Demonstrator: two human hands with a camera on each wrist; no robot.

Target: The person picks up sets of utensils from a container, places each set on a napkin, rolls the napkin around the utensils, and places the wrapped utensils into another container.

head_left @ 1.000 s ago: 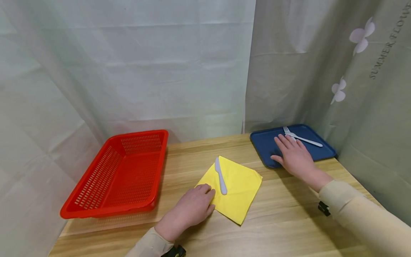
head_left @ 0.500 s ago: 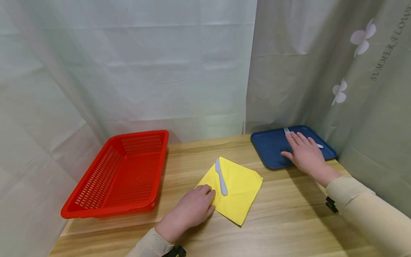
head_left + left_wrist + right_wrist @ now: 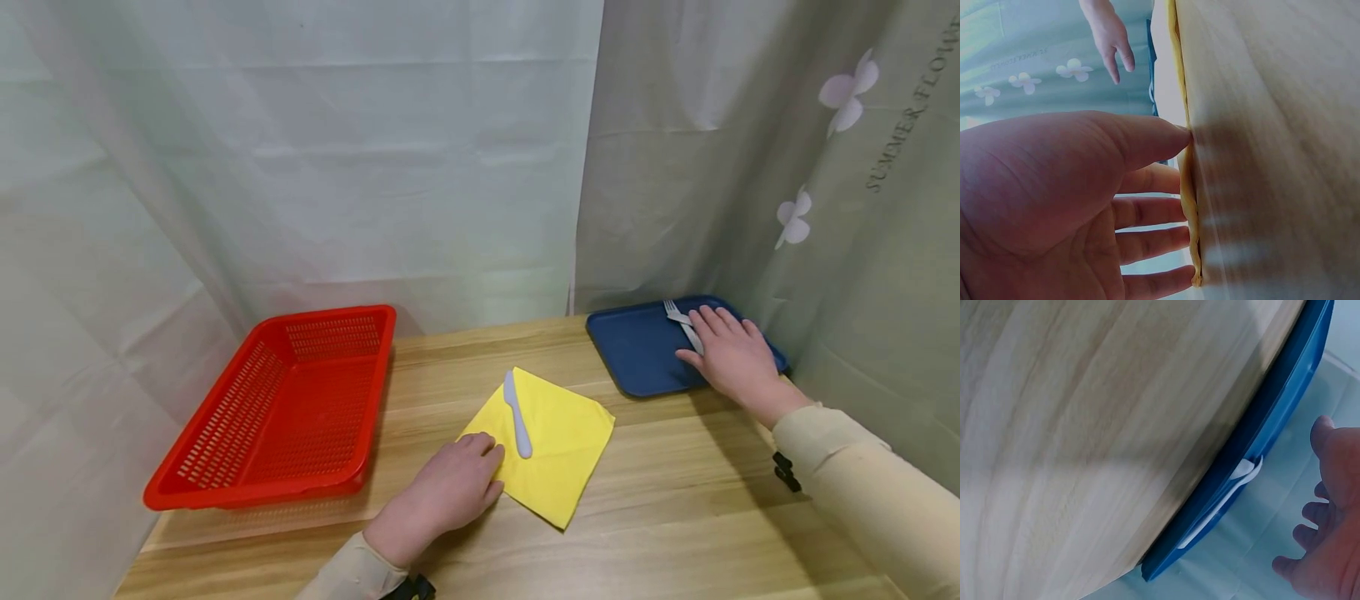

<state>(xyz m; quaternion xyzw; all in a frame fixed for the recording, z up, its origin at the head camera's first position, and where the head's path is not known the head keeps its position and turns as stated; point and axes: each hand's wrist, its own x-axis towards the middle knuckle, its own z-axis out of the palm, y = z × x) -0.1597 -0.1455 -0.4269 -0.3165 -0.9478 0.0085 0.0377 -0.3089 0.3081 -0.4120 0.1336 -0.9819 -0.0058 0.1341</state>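
Head view: a wood-grain tabletop [image 3: 645,500] carries all articles noted. A red basket [image 3: 255,495] stands along its left edge, and a blue tray [image 3: 637,354] sits at its far right corner. Between them, a yellow cloth [image 3: 562,454] lies flat, turned like a diamond. The right hand [image 3: 735,354] extends over the tray's right part, fingers outstretched and holding nothing; the right wrist view shows it apart from the tray. The left hand [image 3: 447,487] has relaxed fingers, tips touching the cloth near its left corner, with no firm grip evident. A grey knife [image 3: 517,417] rests on the cloth, blade toward the cloth's far corner. On the tray, a white fork [image 3: 671,309], tines near the far edge, is crossed with a second white utensil [image 3: 682,320], partly hidden by the hand; which lies uppermost cannot be told. Step in hand, as judged: attending to the tray's utensils. Recommended: settle which piece is on top, pinch that one alone by its stem, and raise it clear of the rim, since the crossing could drag its neighbour. Left fingertips should bear lightly; a tug on the cloth would probably shift the knife.
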